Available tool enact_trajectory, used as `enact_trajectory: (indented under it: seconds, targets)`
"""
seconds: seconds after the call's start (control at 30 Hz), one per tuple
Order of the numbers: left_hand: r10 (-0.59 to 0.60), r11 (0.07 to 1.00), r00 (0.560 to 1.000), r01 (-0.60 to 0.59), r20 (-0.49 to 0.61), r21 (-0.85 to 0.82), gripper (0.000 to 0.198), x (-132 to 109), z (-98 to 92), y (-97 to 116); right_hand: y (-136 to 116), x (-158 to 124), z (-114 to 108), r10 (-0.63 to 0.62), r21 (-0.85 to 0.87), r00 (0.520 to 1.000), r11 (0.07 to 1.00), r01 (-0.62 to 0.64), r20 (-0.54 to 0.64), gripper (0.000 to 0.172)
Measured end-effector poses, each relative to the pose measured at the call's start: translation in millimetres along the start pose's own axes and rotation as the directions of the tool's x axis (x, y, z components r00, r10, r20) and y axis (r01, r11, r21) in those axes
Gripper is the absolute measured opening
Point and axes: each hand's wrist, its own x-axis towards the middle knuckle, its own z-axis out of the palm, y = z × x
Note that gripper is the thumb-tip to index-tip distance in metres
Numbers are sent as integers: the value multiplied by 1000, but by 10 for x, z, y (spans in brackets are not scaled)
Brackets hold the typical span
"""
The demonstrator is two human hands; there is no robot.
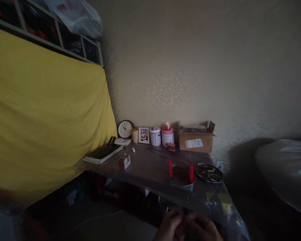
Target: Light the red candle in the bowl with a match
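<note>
Beneath a dim, bare wall (240,67), beside a hanging yellow cloth (47,110), a table (145,162) covered in clear plastic is seen, an opened cardboard box (207,146) placed at its back. Near the table's front, low in view, the left hand (169,225) and right hand (203,228) are brought close together, backs toward the viewer, fingers curled inward; whether anything is gripped between them cannot be told in the shadow. By that pose, a fine two-handed step at the fingertips seems to be in hand. Beyond the hands, a tub (182,185) is stood on the table, with a round tray (213,181) just to its right. Two red candles (191,173) are set upright at opposite sides of the tub — thin pale sticks (211,174) are scattered on the tray. For either candle to be touched, a careful forward reach would be called for.
</note>
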Motion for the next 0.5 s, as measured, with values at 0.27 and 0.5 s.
enact_trajectory:
  seconds: [0.27, 0.5]
  targets:
    - [21, 999, 992, -17, -128, 33, 28, 10, -2, -9, -48, 45, -89, -149, -148, 973, 981, 124, -176, 37]
    - [159, 984, 959, -134, -236, 117, 20, 89, -119, -50, -22, -55, 29, -282, -622, 952, 725, 295, 123, 31]
